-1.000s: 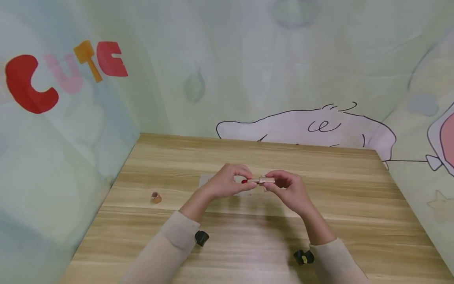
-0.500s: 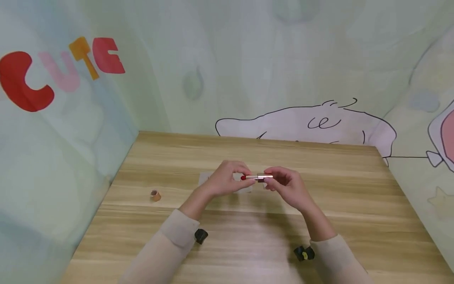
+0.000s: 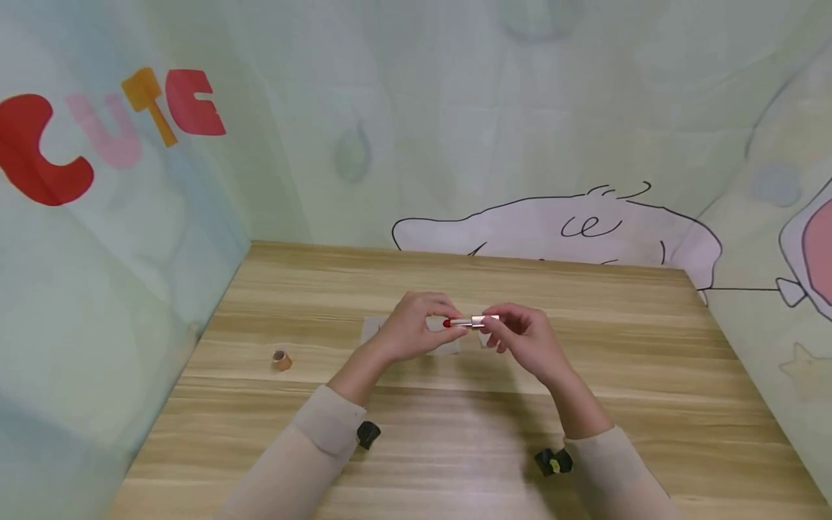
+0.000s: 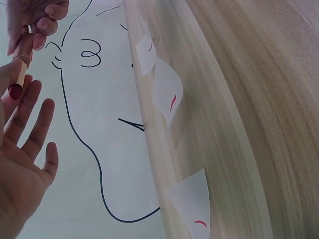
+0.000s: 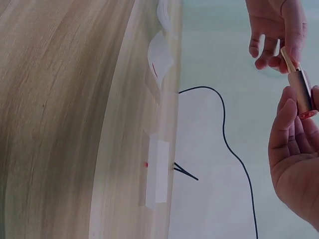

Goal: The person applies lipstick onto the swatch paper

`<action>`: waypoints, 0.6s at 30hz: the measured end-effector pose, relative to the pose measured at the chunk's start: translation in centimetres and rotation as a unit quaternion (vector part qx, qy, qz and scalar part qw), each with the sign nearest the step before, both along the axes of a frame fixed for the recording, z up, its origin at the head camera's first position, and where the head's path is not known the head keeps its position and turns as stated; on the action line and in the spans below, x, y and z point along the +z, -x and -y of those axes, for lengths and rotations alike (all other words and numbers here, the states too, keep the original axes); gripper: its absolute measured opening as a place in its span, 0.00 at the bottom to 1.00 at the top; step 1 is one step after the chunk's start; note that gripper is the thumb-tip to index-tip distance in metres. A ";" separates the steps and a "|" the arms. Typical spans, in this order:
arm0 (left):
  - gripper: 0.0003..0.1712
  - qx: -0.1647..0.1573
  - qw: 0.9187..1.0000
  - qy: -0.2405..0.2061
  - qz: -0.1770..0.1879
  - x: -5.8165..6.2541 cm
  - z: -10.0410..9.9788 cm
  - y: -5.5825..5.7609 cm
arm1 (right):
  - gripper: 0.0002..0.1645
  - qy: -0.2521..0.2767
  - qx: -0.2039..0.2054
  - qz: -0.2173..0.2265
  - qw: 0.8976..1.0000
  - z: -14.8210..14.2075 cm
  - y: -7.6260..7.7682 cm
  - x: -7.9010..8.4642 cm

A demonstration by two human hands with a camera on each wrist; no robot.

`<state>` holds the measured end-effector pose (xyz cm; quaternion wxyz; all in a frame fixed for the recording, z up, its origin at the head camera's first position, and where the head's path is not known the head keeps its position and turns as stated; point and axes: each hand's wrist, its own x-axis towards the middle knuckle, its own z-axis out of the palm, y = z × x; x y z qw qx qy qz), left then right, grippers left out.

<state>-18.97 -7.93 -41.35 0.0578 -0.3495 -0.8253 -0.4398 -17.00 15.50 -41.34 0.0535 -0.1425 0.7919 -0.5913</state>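
A lipstick (image 3: pixel 477 322) with a gold tube and a red tip is held level above the table between both hands. My left hand (image 3: pixel 409 328) pinches the slim gold part just behind the red tip (image 4: pixel 15 91), its other fingers spread in the left wrist view. Thumb and fingers of my right hand (image 3: pixel 529 343) grip the wider base (image 5: pixel 301 92) at the other end. A copper-coloured cap (image 3: pixel 282 359) stands apart on the table, left of the hands.
Several white paper pieces lie on the wooden table (image 3: pixel 416 462) beneath and beyond the hands. A paper (image 4: pixel 167 94) and another paper (image 4: pixel 194 201) bear red strokes. A printed cloth backdrop (image 3: pixel 292 144) borders the table's back and left edges.
My right fingers and thumb have shifted around the lipstick's base. Both hands and the lipstick sit slightly higher in the head view. The cap stays on the table.
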 end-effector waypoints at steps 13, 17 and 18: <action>0.06 -0.001 0.999 -0.008 -0.043 -0.2 0.0 -0.2 | 0.14 0.023 0.020 -0.009 0.999 0.0 -0.2 -0.4; 0.07 -0.010 0.999 -0.013 -0.047 -0.4 -0.1 -0.2 | 0.13 0.010 0.024 0.001 1.000 0.2 -0.2 -0.4; 0.06 -0.010 0.999 -0.014 -0.048 -0.4 -0.1 -0.2 | 0.12 0.007 0.025 -0.001 1.000 0.2 -0.2 -0.3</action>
